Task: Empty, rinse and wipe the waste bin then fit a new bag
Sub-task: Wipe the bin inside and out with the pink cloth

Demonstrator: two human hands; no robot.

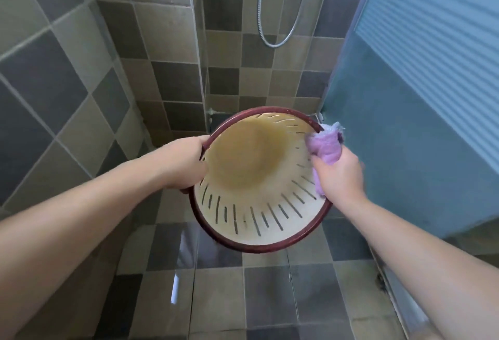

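A cream plastic waste bin [251, 194] with slotted walls and a dark red rim is held up in the air, its open mouth tilted toward me. Its inside shows no bag or waste. My left hand [186, 165] grips the rim on the left side. My right hand [339, 175] is closed around a bunched purple cloth [325, 144] and presses it against the bin's right rim and inner wall.
Checkered grey and beige tiles cover the wet floor [243, 293] and the walls. A metal shower hose [278, 38] hangs on the back wall. A frosted blue-grey door panel [421, 113] stands close on the right, with a metal floor track [391, 293] below it.
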